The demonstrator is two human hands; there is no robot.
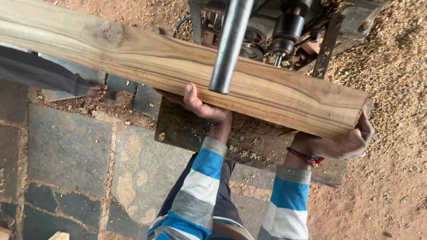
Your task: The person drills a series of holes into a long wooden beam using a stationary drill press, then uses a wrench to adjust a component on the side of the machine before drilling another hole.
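My left hand is under the long wooden plank, palm up, thumb hooked over the near edge, fingers hidden below the wood; it is closed on the plank from beneath. My right hand cups the plank's right end, fingers wrapped round the end corner, wrist bent, red thread band on the wrist. Both forearms in blue, white and grey striped sleeves reach up from the near edge.

The plank runs across the view from far left to right, sloping down toward the right, held off the ground. A grey metal bar crosses over its top face near the middle, end just beside my left thumb. Machine parts sit right behind the plank, close. A low wooden block lies below my hands. Another person's bare foot and dark trouser leg show at left under the plank. Stone paving on the left, sawdust-covered dirt on the right, open room there.

Plank: pale tan with darker brown grain streaks, a knot near the left end, sawn edges.
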